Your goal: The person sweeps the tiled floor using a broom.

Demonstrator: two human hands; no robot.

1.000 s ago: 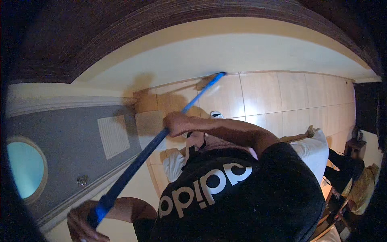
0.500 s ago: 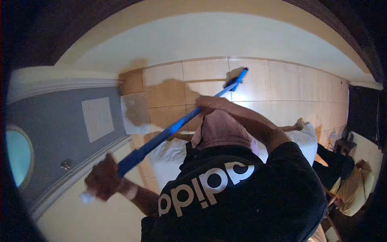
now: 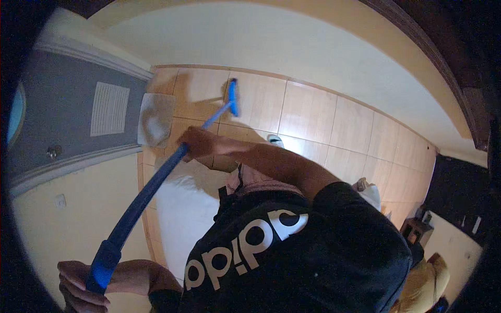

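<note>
My left hand (image 3: 83,289) is wrapped round the top end of a long blue broom (image 3: 148,195), low at the left. Further down the handle, my right hand (image 3: 199,143) grips it, with the right forearm stretched across in front of me. The broom slants away from me, and its blue head (image 3: 233,99) rests on the tiled floor (image 3: 308,109) near the far wall. Dark bristles show only faintly at the head's edge.
A grey door (image 3: 68,99) with a white vent stands left, a pale mat (image 3: 156,120) before it. White cloth (image 3: 177,208) spreads beside me. A small white-and-dark thing (image 3: 275,140) lies on the tiles. Yellow cloth (image 3: 425,281) and a dark box (image 3: 416,229) are at the right.
The broom head has swung left across the tiles. My right hand has moved left, and my left hand has dropped lower and nearer. The view has turned, showing more of the door side.
</note>
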